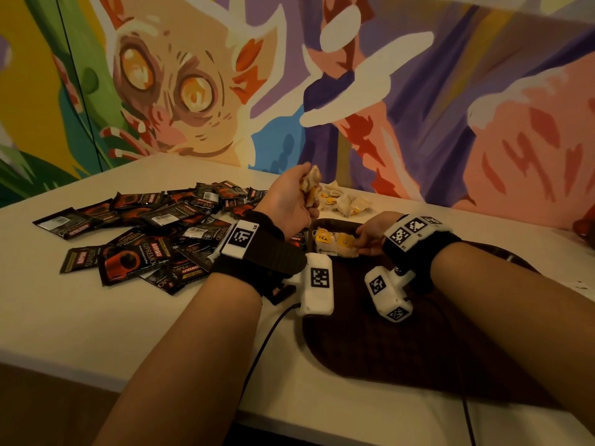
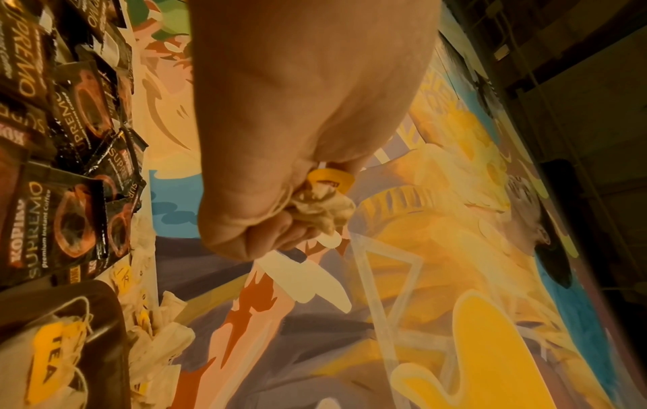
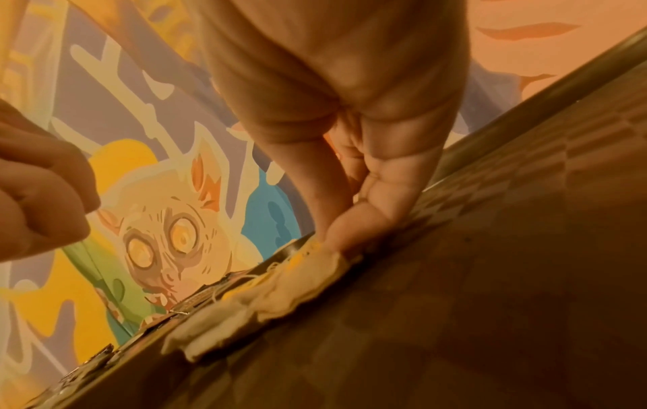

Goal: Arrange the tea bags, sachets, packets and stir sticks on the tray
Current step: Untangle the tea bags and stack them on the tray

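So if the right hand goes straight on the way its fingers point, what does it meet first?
Probably nothing new: the right hand already touches the tea bags on the tray, fingertips pointing into them.

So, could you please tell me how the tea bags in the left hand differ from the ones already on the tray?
The tea bags in the left hand are bunched and crumpled, held in the air by the left hand; the tea bags on the tray lie flat in the brown tray, pressed by the right hand. Both have pale paper and yellow tags.
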`<control>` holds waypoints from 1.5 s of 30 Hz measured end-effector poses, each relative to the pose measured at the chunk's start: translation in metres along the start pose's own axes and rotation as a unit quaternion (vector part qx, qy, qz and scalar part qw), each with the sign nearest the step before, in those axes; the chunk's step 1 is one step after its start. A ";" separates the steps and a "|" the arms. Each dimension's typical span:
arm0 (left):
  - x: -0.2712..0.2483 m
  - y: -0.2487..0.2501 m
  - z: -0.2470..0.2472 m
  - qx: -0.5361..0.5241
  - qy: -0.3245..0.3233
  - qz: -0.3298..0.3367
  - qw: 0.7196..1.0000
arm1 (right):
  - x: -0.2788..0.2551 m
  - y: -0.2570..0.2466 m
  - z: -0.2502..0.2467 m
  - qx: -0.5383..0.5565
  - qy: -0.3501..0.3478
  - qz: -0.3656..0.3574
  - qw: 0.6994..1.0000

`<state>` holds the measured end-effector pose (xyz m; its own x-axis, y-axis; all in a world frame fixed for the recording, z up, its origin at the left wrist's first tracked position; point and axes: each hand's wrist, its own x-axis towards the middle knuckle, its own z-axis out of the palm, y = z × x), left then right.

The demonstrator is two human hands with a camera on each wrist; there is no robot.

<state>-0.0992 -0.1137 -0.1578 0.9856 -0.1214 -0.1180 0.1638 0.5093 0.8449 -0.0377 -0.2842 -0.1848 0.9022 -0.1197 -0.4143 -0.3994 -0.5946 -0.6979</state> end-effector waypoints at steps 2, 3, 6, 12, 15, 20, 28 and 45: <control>0.000 0.000 0.000 0.000 -0.002 0.002 1.000 | -0.009 -0.004 0.004 -0.013 -0.043 0.052 0.998; 0.000 0.000 0.000 0.000 -0.002 0.002 1.000 | -0.014 -0.006 0.005 -0.013 -0.050 0.063 0.997; -0.001 0.000 0.001 0.002 0.001 0.004 1.000 | -0.021 -0.010 0.004 -0.064 -0.031 0.064 0.995; -0.002 0.000 0.004 0.000 -0.012 0.024 1.000 | -0.042 -0.016 -0.010 0.014 0.051 -0.050 0.997; -0.003 -0.002 0.006 -0.003 -0.042 0.036 0.998 | -0.068 -0.017 -0.012 0.156 0.066 -0.138 0.976; -0.008 -0.007 0.012 0.005 -0.100 0.047 0.994 | -0.107 -0.003 -0.005 0.334 -0.012 -0.217 0.917; -0.004 -0.015 0.017 0.086 -0.134 0.033 0.987 | -0.112 0.020 -0.010 0.421 -0.033 -0.269 0.865; -0.017 -0.017 0.022 0.151 -0.182 0.069 0.969 | -0.101 0.026 0.000 0.390 -0.005 -0.292 0.873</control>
<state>-0.1192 -0.1391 -0.1589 0.9083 -0.3897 0.1519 -0.0425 0.2752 0.9604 -0.1393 -0.2879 -0.1610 0.9893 0.0324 0.1424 0.1349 0.1711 -0.9760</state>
